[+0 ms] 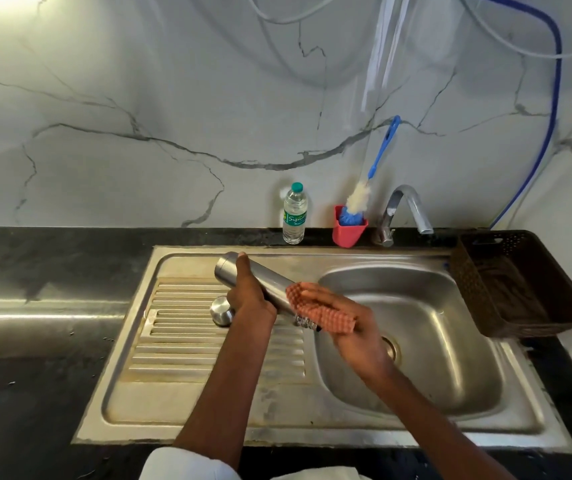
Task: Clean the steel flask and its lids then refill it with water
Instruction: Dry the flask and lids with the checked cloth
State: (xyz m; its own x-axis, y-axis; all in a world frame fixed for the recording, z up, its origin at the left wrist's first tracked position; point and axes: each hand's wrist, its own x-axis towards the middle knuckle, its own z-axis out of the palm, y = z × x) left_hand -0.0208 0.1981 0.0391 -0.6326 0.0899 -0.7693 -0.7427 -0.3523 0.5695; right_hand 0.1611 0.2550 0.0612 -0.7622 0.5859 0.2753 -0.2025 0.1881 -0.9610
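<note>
My left hand (248, 292) grips the steel flask (270, 278) around its middle, holding it tilted over the sink's drainboard (180, 341), base up to the left and threaded neck down to the right. My right hand (343, 320) presses an orange checked cloth (315, 310) around the flask's neck end. A rounded steel lid (221, 310) stands on the drainboard just left of my left wrist. The flask's mouth is hidden by the cloth.
The sink basin (450, 334) lies to the right, under a steel tap (405, 209). A plastic water bottle (294, 213) and a red holder (348, 232) with a blue bottle brush (378, 157) stand behind. A brown basket (520, 282) sits at the right.
</note>
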